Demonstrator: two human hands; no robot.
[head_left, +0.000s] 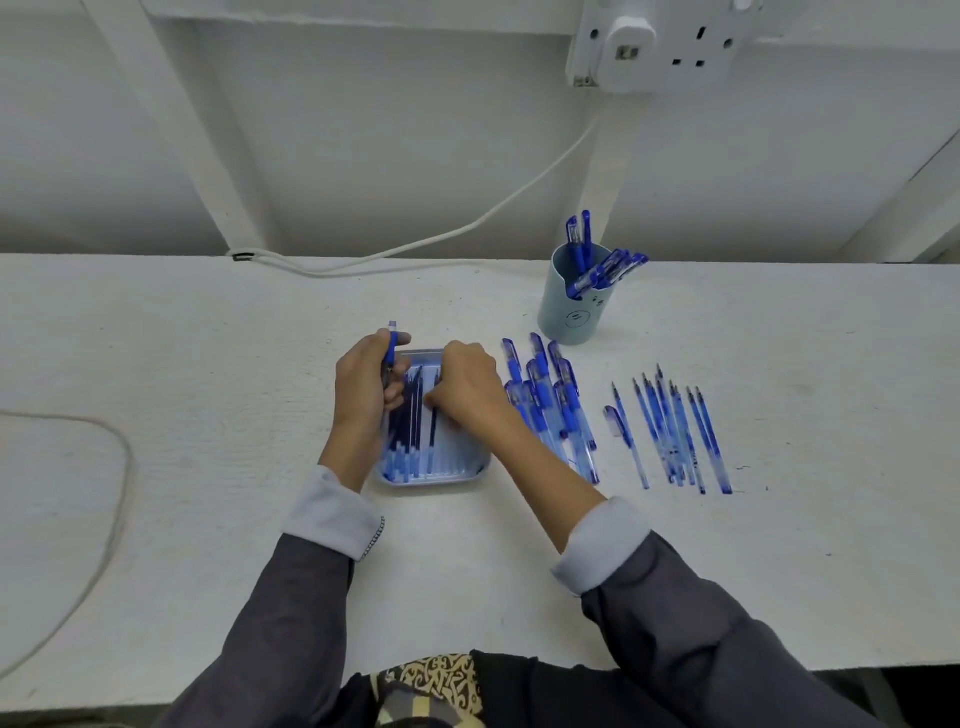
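Observation:
A small pale-blue tray (470, 470) lies on the white table and holds several dark ink refills (415, 415). My left hand (363, 387) grips a blue pen barrel (391, 345) upright at the tray's left rim. My right hand (467, 387) reaches into the tray from the right with its fingers curled down over the refills; whether it pinches one is hidden. Right of the tray lies a heap of capped blue pens (550, 405), and further right a row of uncapped pens (675, 431).
A grey-blue cup (569, 312) with several blue pens stands behind the heap. A white cable (467, 228) runs from a wall socket (665, 47) down to the table's back edge. Another cable (111, 493) loops at the left.

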